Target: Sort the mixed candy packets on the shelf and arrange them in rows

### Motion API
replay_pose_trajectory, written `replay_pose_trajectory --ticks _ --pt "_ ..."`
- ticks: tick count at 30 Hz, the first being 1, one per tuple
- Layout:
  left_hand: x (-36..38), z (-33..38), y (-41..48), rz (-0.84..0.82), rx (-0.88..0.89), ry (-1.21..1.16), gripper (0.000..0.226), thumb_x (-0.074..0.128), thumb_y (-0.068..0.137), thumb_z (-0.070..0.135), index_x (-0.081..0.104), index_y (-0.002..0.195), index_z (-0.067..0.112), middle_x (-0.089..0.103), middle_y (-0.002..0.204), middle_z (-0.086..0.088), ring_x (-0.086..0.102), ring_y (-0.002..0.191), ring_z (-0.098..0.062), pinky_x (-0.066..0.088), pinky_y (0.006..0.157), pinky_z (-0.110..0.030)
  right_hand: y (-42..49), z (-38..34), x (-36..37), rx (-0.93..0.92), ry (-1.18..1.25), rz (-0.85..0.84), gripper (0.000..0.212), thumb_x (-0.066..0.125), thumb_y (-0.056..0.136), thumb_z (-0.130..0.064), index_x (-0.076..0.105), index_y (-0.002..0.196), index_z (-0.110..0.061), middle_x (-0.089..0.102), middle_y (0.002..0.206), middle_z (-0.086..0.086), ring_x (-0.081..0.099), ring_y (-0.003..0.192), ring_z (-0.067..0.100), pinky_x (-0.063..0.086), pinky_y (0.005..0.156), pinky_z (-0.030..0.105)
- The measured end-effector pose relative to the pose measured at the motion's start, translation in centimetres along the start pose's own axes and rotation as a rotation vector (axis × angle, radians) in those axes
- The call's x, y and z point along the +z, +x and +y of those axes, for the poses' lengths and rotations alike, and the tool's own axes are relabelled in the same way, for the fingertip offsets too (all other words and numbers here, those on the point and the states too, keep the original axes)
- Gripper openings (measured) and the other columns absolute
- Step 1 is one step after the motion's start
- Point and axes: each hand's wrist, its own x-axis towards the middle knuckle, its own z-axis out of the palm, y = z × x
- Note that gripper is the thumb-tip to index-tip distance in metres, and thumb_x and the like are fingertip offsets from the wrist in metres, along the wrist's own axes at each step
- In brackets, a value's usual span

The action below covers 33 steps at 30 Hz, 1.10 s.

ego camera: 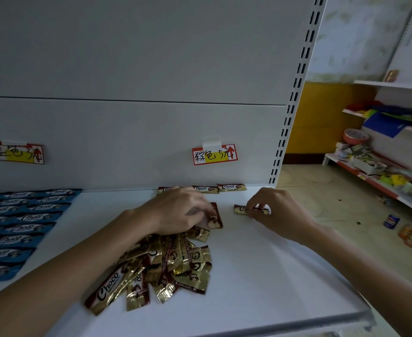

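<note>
DESK: What is on the white shelf (261,276)?

PHOTOGRAPHER: A loose pile of gold-and-brown Choco packets (166,266) is heaped near the middle, the packets overlapping at all angles.

DESK: And the hands?

PHOTOGRAPHER: The left hand (183,210) sits at the pile's far edge, fingers curled round one brown packet (215,216) that points lengthwise toward the back panel. Just right of that far edge, the right hand (278,210) pinches a second brown packet (251,210) between thumb and fingertips. It lies crosswise, low over the shelf; I cannot tell whether it touches the board.

DESK: Anything laid out in order?

PHOTOGRAPHER: Beyond the pile, against the back panel, a short row of brown packets (231,187) lies end to end, partly hidden by the left hand. Well to the pile's left, blue Choco packets (17,227) lie in overlapping rows.

DESK: Labels?

PHOTOGRAPHER: Two handwritten tags are taped to the back panel — a red-bordered tag (214,154) above and beyond the pile, and another tag (15,152) far to the pile's left.
</note>
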Motion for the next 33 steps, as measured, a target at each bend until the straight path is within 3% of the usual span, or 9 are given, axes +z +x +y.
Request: replay_pose_trajectory --ticks 5,14,21,28,33 --pt "0.7 0.7 0.6 -0.006 -0.034 0.16 0.044 0.033 0.097 0.045 0.043 0.137 0.032 0.042 0.106 0.012 0.03 0.097 -0.001 0.026 0.083 -0.021 -0.1 -0.2 0.1 -0.011 -0.014 0.012 0.015 0.064 0.084 -0.017 0.073 0.089 -0.027 0.065 0.094 -0.004 0.059 0.084 0.015 0.051 0.072 0.035" --pt "0.6 0.7 1.3 -0.043 -0.117 0.157 0.054 0.028 0.095 0.053 0.039 0.141 0.025 0.042 0.13 0.007 0.037 0.12 -0.009 0.03 0.096 -0.026 1.8 -0.4 0.4 0.016 -0.043 -0.013 0.018 0.057 0.088 -0.016 0.072 0.092 -0.024 0.063 0.097 0.0 0.061 0.084 0.018 0.052 0.069 0.035" --pt "0.6 0.4 1.1 -0.035 -0.125 0.2 0.056 0.027 0.095 0.053 0.04 0.141 0.023 0.04 0.133 0.005 0.035 0.122 -0.01 0.029 0.096 -0.027 3.2 -0.5 0.6 0.013 -0.062 -0.019 0.021 0.055 0.088 -0.014 0.072 0.097 -0.023 0.064 0.103 0.001 0.061 0.086 0.019 0.053 0.07 0.038" --pt "0.8 0.3 1.1 -0.051 -0.156 0.244 0.056 0.028 0.095 0.054 0.041 0.138 0.021 0.037 0.136 0.002 0.031 0.127 -0.013 0.029 0.102 -0.032 4.2 -0.7 1.0 -0.008 -0.091 -0.021 0.019 0.054 0.091 -0.015 0.071 0.1 -0.019 0.064 0.105 0.002 0.06 0.089 0.019 0.048 0.069 0.027" --pt "0.9 0.2 1.2 -0.037 -0.168 0.273 0.058 0.028 0.095 0.055 0.039 0.139 0.02 0.036 0.137 0.002 0.03 0.127 -0.014 0.028 0.103 -0.033 4.5 -0.6 1.4 -0.006 -0.092 -0.003 0.018 0.054 0.09 -0.015 0.07 0.097 -0.016 0.065 0.103 0.004 0.061 0.088 0.02 0.051 0.072 0.031"
